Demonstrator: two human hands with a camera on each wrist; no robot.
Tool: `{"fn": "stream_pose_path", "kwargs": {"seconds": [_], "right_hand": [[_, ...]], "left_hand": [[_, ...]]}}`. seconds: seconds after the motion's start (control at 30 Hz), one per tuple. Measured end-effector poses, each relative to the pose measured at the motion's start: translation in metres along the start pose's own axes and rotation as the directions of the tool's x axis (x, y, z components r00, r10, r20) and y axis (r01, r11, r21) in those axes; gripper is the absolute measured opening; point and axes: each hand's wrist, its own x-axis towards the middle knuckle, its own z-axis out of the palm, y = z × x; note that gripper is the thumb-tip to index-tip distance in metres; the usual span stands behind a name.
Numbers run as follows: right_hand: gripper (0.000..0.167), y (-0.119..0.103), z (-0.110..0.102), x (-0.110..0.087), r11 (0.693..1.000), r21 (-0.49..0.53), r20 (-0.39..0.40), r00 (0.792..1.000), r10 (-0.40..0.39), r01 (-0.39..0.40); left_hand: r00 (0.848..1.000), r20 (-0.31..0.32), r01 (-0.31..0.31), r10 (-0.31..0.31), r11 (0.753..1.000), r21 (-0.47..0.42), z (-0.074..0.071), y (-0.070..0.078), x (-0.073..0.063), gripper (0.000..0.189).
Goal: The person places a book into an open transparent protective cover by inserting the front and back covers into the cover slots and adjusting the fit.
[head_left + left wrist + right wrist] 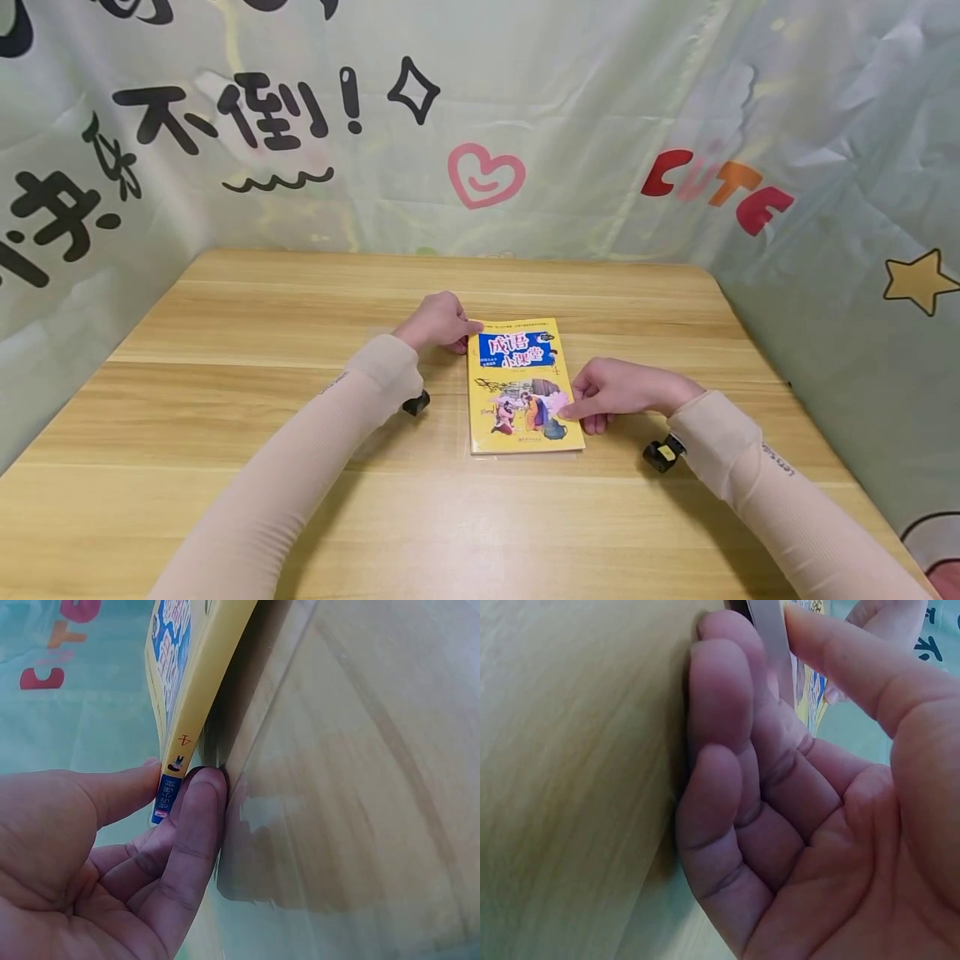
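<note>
A yellow paperback book [487, 371] with a blue title panel and painted figures lies face up near the middle of the table. My left hand [438, 321] pinches its upper left corner, thumb on the cover and fingers beneath. In the left wrist view the book's yellow spine [196, 712] shows between thumb and fingers, tilted to the camera. At the right edge, towards the lower corner, my right hand [626, 387] grips the book with thumb on top and curled fingers below. The page edges [771, 637] show in the right wrist view. Under the book lies a clear plastic sheet [442, 433].
The wooden table [225, 400] stretches to both sides and in front of the book. Behind it and at the sides hangs a pale green printed cloth [585, 167]. A small black camera [662, 454] is strapped to each wrist.
</note>
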Motion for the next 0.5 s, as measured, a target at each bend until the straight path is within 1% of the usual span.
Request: {"fn": "stream_pose_path", "kwargs": {"seconds": [0.23, 0.5], "right_hand": [[0.032, -0.0004, 0.0, 0.0008, 1.0, -0.01, -0.001, 1.0, 0.006, -0.006], [0.032, 0.0, -0.0003, 0.0017, 1.0, -0.024, 0.002, 1.0, -0.003, 0.004]], "left_hand": [[1.0, -0.007, -0.008, 0.008, 1.0, 0.004, 0.0007, 0.0006, -0.0016, 0.032], [1.0, -0.009, -0.014, 0.014, 0.999, 0.034, 0.0, 0.0045, -0.0032, 0.031]]}}
